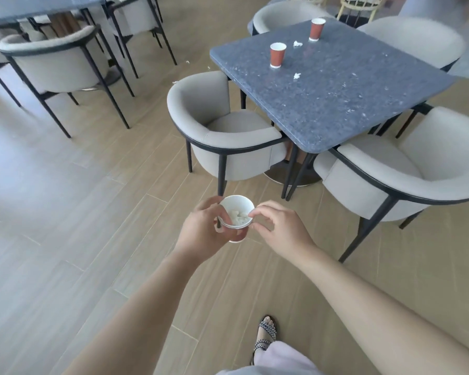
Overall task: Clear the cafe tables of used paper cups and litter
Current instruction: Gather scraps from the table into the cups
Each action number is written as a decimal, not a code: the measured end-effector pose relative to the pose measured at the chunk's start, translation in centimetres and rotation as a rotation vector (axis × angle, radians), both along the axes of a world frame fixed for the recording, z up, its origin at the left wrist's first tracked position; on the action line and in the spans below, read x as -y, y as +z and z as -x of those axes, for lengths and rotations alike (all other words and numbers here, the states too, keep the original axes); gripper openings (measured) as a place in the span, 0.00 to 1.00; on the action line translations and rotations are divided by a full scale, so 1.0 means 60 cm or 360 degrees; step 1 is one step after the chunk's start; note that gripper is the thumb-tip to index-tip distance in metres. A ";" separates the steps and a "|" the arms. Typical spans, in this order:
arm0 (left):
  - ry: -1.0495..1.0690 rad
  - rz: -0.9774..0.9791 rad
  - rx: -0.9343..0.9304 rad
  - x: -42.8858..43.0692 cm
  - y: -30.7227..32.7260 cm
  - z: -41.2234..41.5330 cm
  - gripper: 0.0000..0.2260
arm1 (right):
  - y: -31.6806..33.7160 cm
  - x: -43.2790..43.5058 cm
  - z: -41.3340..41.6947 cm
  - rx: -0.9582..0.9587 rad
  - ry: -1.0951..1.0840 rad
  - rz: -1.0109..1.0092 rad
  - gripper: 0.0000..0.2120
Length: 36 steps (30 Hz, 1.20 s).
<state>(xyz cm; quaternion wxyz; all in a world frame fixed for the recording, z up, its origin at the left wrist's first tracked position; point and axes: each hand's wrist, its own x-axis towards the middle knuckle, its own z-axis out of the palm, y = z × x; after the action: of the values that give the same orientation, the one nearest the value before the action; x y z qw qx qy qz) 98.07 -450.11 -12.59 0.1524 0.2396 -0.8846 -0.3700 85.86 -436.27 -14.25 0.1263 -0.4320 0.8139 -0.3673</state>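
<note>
My left hand (203, 228) grips a stack of nested paper cups (236, 209), white inside, with crumpled white tissue bits in the top one. My right hand (278, 226) hovers at the stack's right rim, thumb and forefinger close together beside it; whether they touch the rim I cannot tell. Ahead, on the blue speckled table (336, 104), stand two red paper cups: a nearer one (277, 55) and a farther one (316, 29). One crumpled tissue scrap (297, 44) lies between them and another (297, 75) sits closer to me.
Grey padded chairs ring the table: one at its left (222, 136), one at the near right (406, 169), two behind. Another chair (52, 60) and a table stand at the far left. Small white scraps (187, 61) lie on the wood floor. My sandalled foot (266, 334) is below.
</note>
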 end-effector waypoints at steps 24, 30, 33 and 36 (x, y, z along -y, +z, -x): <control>-0.0231 0.0013 0.0022 0.130 -0.059 0.392 0.16 | -0.051 0.102 0.358 0.0042 -0.0168 0.0109 0.07; -0.0358 -0.0009 0.0074 0.235 -0.047 0.554 0.23 | -0.028 0.200 0.500 0.0039 -0.0278 0.0079 0.06; -0.0403 0.0103 0.0046 0.282 -0.041 0.620 0.24 | -0.016 0.238 0.560 -0.0014 -0.0324 0.0086 0.04; -0.0424 0.0112 0.0055 0.317 -0.039 0.676 0.24 | -0.014 0.262 0.616 -0.0021 -0.0448 0.0108 0.04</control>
<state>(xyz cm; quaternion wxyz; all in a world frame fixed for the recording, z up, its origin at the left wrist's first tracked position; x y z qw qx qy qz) 57.52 -469.16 -14.94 0.0949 0.1209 -0.9235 -0.3514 48.90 -451.98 -15.09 0.0536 -0.3201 0.8544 -0.4059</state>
